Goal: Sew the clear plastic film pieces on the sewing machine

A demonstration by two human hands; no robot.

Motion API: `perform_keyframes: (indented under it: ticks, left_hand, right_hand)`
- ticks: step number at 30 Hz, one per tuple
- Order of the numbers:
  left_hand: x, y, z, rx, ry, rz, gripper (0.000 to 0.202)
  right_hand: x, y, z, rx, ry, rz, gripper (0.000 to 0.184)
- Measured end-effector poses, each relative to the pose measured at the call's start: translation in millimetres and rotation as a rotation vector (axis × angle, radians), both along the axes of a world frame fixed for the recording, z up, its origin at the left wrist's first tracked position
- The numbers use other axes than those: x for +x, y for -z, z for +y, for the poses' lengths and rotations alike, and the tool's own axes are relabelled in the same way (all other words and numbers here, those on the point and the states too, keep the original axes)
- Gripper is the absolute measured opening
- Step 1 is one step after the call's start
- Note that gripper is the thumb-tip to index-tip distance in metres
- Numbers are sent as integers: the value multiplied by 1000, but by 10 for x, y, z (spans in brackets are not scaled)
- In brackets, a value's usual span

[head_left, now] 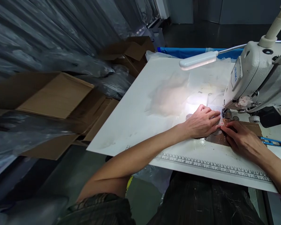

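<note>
Feeding pale, thin cloth point(215, 108) under the needle of the sewing machine point(253, 75) seems the step in hand. It lies beside the presser foot on the tabletop point(131, 118) — the left hand point(202, 122) flattened over it, fingers loosely extended; the right hand point(239, 136) curled at its near edge, grip unclear. Next calls for steady, straight guiding — fingertips clear.

At the left of the frame we see a large open cardboard box point(55, 95), its flaps spread. A smaller open carton point(138, 51) stands at upper centre, with crumpled clear plastic point(118, 79) between the two. Across the upper left we have grey sheeting point(67, 28) hanging in folds, and at upper right, grey panels point(255, 12) beyond a dark floor point(196, 36).
</note>
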State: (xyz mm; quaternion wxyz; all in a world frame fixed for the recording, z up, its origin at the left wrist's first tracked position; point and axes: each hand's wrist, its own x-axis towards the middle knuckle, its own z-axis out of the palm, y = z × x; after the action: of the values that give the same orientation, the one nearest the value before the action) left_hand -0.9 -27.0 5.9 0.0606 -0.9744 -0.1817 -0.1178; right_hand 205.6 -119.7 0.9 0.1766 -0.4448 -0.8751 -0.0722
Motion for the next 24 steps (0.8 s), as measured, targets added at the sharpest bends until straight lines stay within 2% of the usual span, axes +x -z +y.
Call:
perform_keyframes:
  ticks: [8, 24]
  left_hand:
    - [-6, 15, 112, -108, 40, -48, 41]
    - [-12, 64, 101, -45, 69, -132, 40]
  right_hand:
    - [3, 63, 11, 4, 39, -62, 33]
    - [-21, 67, -9, -12, 48, -8, 31]
